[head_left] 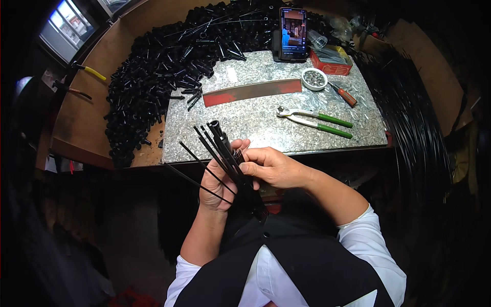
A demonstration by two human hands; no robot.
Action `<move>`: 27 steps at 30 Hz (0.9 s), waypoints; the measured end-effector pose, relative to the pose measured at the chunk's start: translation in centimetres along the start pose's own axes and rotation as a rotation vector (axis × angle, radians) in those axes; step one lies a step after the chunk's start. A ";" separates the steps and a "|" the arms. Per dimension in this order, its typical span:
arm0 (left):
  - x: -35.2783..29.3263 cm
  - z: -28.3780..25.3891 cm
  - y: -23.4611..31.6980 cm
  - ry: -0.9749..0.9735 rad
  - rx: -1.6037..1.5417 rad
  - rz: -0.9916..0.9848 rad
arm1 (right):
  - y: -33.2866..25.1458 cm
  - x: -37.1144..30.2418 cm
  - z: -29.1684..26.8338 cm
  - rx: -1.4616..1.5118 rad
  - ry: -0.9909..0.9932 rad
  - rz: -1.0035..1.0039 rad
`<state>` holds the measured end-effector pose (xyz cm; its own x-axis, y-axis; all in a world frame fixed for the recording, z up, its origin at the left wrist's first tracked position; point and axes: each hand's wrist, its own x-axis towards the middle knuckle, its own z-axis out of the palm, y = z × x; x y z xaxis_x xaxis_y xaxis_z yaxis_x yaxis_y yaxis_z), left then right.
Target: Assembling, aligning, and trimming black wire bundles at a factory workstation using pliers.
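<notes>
In front of my chest I hold a black tube with thin black ribs [225,161] spread beside it, which looks like an umbrella frame. The open end of the tube points up and away from me. My left hand [215,184] is wrapped round the bundle from the left, and a few ribs fan out across its palm. From the right, my right hand [271,166] pinches at the ribs with thumb and forefinger. Whatever small part lies between those fingertips is hidden. The lower end of the bundle reaches down against my dark vest.
A stone slab [245,123] carries green-handled pincers [317,122], a red-handled screwdriver [346,96], a white cup of small metal parts [314,79], a red-grey strip [250,92], a propped phone [292,36] and a red box [331,61]. Black parts [148,77] heap left; long black rods [409,112] hang right.
</notes>
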<state>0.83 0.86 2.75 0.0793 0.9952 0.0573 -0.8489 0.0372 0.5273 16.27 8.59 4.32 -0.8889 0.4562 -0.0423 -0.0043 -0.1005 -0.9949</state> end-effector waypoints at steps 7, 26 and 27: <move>-0.1 -0.1 0.1 -0.030 0.068 0.022 | 0.3 0.1 -0.1 0.093 -0.022 -0.017; -0.1 0.3 2.1 0.185 0.338 0.272 | -0.8 0.8 3.8 -0.273 0.395 -0.386; -0.6 -0.1 2.3 0.224 0.451 0.333 | -1.0 1.2 4.2 -0.312 0.433 -0.410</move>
<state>-1.25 0.31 3.86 -0.3061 0.9435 0.1266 -0.5001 -0.2725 0.8220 13.31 5.52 5.64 -0.5790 0.7233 0.3763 -0.1118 0.3867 -0.9154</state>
